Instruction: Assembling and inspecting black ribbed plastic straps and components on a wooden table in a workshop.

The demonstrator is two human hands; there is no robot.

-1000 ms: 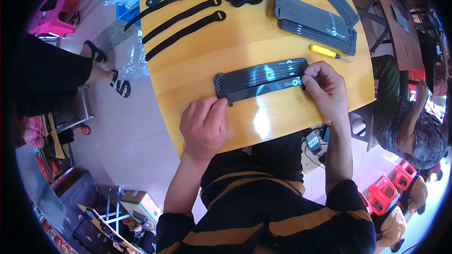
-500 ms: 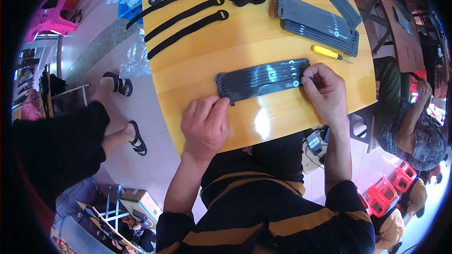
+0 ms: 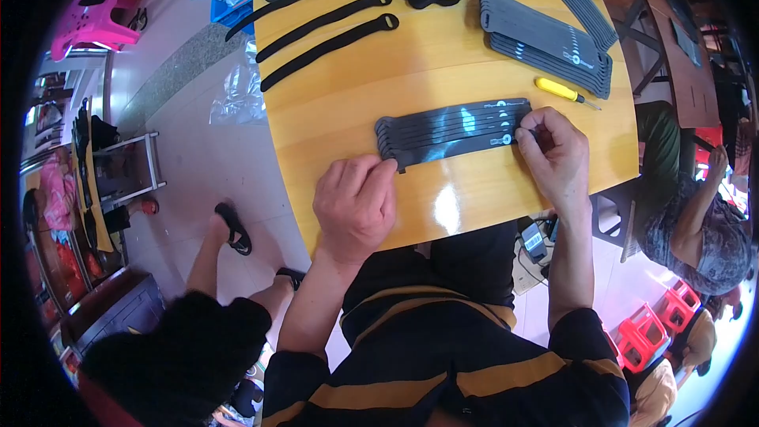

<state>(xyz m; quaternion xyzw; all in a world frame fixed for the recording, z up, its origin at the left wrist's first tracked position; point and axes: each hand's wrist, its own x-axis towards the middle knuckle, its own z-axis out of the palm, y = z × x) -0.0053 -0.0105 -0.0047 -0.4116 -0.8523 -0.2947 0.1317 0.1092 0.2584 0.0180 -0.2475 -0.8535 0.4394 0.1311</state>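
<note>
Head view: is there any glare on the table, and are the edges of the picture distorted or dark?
Head view: a white glare patch lies on the yellow table, between the left hand and the right hand, below the fanned dark straps; the table edges bend from the fisheye lens; the corners are black.

A stack of flat grey straps (image 3: 455, 130) lies across the near part of a round wooden worktop (image 3: 443, 55), running left to right with a slight upward slant toward the right. The straps are fanned a little, so their long edges show as thin parallel bands, and overhead light glints on their upper faces. Small pale round marks sit near the right ends. The left ends are rounded and staggered, touching the fingertips of the left hand (image 3: 356, 205); the right ends disappear under the fingers of the right hand (image 3: 553, 154), which press on them.
</note>
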